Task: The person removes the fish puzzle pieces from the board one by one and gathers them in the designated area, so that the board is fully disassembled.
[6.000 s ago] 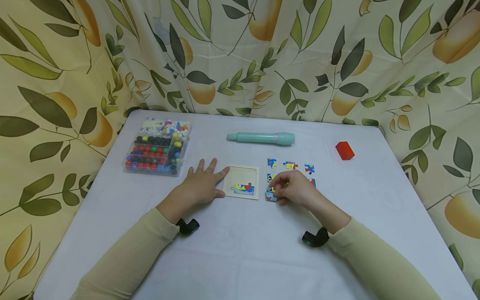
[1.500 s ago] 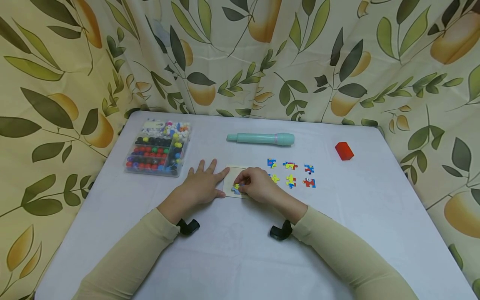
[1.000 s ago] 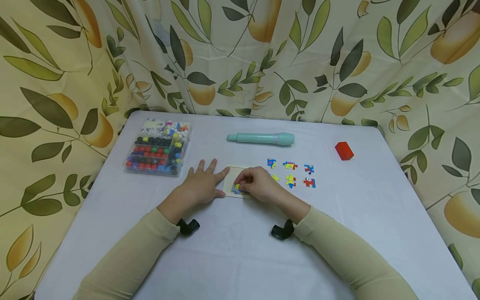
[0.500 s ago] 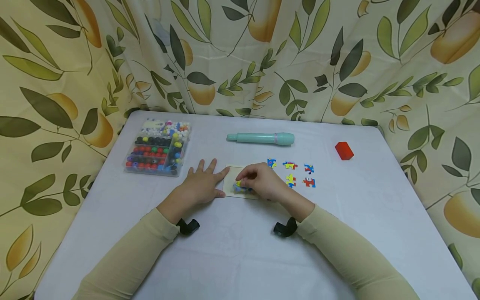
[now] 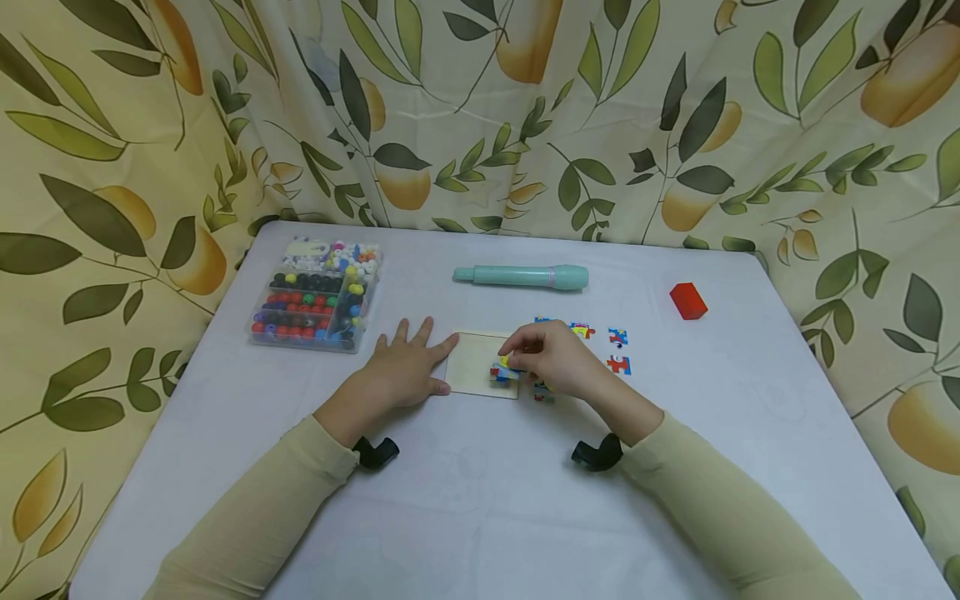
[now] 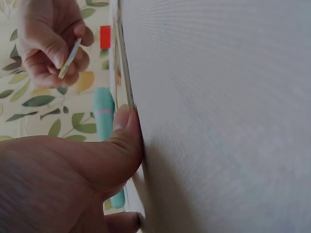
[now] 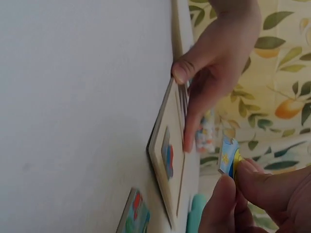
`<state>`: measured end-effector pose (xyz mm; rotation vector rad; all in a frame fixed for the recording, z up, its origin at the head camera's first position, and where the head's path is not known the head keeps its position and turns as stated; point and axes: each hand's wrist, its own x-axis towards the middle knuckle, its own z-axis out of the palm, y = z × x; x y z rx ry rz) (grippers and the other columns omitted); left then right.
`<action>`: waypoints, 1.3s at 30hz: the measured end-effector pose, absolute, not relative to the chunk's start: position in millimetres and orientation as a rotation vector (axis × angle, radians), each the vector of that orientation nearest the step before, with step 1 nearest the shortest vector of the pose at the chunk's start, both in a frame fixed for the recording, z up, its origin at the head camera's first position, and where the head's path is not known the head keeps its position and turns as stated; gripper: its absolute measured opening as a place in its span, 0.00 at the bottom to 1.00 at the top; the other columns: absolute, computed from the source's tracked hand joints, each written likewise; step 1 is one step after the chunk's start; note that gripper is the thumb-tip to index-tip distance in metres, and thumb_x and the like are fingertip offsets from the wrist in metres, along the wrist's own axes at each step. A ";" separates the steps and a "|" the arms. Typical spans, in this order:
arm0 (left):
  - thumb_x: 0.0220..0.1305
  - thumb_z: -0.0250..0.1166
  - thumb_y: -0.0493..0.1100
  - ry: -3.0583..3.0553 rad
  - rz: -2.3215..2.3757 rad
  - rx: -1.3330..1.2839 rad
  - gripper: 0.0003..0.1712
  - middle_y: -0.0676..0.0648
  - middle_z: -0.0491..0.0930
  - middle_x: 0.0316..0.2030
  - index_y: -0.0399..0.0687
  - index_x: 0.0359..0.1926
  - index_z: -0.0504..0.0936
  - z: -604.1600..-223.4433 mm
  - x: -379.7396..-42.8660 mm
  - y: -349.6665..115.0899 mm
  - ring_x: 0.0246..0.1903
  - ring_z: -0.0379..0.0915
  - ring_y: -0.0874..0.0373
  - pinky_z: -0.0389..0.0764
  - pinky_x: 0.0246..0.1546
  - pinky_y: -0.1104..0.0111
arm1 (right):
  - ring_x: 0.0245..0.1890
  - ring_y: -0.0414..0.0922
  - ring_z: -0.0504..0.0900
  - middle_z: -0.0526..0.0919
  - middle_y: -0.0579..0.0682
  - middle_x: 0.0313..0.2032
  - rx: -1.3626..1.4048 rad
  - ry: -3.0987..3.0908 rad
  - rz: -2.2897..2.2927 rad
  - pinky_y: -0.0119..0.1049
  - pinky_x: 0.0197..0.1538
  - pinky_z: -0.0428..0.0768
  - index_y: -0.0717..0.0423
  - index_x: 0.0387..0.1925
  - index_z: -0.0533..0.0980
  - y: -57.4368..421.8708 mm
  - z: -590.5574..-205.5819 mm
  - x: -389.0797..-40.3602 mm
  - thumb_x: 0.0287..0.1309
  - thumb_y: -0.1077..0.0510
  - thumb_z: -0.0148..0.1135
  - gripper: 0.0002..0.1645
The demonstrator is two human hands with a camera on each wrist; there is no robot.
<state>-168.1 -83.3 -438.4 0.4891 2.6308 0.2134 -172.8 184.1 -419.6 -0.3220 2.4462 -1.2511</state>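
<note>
A shallow square wooden puzzle tray [image 5: 472,354] lies in front of the person. The left hand [image 5: 401,371] rests spread on the table, its thumb and index finger touching the tray's left edge. Above the tray's right side, the right hand [image 5: 555,358] pinches a puzzle piece [image 7: 228,158] between thumb and fingers. This piece is light blue and yellow, held tilted and clear of the tray. One blue and red piece [image 7: 168,155] lies inside the tray. Several loose pieces [image 5: 618,365] lie to the right, some partly hidden by the right hand.
A clear divided box of coloured beads [image 5: 315,296] stands at the left. A mint-green, microphone-shaped tube [image 5: 521,277] lies behind the tray. Farther right sits a red block [image 5: 688,301]. White cloth [image 5: 480,517] covers the table, with a leaf-patterned curtain [image 5: 480,108] behind.
Six seconds ago the right hand was at the loose pieces. It later worked over the tray, and now has lifted a puzzle piece out and moved right. The left hand stays put.
</note>
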 end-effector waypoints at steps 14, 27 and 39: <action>0.73 0.64 0.67 2.634 0.196 0.495 0.51 0.39 0.38 0.88 0.73 0.87 0.47 -440.3 -168.7 -83.3 0.85 0.33 0.27 0.48 0.80 0.28 | 0.30 0.47 0.82 0.87 0.55 0.41 -0.188 2.530 -1.095 0.38 0.36 0.87 0.56 0.42 0.89 250.4 -418.7 -162.9 0.67 0.63 0.73 0.04; 0.74 0.64 0.67 2.644 0.190 0.504 0.51 0.39 0.39 0.88 0.72 0.87 0.48 -440.2 -168.6 -83.4 0.85 0.34 0.27 0.49 0.80 0.28 | 0.31 0.48 0.82 0.87 0.54 0.39 -0.105 2.506 -1.053 0.34 0.35 0.87 0.57 0.42 0.89 274.9 -430.4 -149.4 0.65 0.63 0.75 0.05; 0.73 0.65 0.66 2.634 0.216 0.482 0.51 0.39 0.38 0.88 0.72 0.87 0.48 -439.5 -168.3 -83.3 0.86 0.32 0.27 0.47 0.80 0.28 | 0.41 0.48 0.80 0.87 0.50 0.37 -0.131 2.637 -0.912 0.32 0.40 0.81 0.50 0.37 0.89 275.7 -437.3 -145.8 0.64 0.62 0.76 0.03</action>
